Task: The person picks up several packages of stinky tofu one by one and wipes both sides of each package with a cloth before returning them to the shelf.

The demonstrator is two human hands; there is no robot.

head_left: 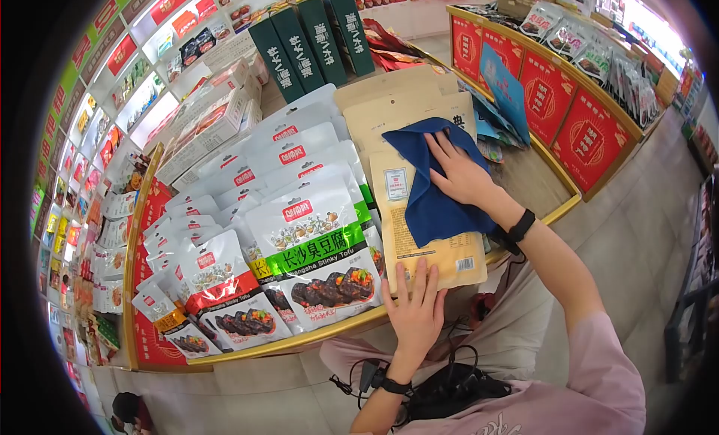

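Observation:
A dark blue cloth (442, 214) lies draped over the upper part of a beige pouch (449, 263) with printed text and a barcode. My right hand (458, 173) rests on top of the cloth, its fingers spread and pressing it against the pouch. Flat on the pouch's lower edge is my left hand (416, 309), fingers stretched out. Behind this pouch, more beige pouches (397, 98) lean in a stack. Rows of white Changsha Stinky Tofu bags (314, 240) stand close by on the left, with green, red or orange bands.
A wooden-edged display bin (299, 345) holds the packs. Tall dark green boxes (307, 49) stand at the back, and white boxes (210, 128) are stacked to the left. Another red-panelled display (539, 98) is at the right. Shelves of packaged goods (97, 135) line the left wall.

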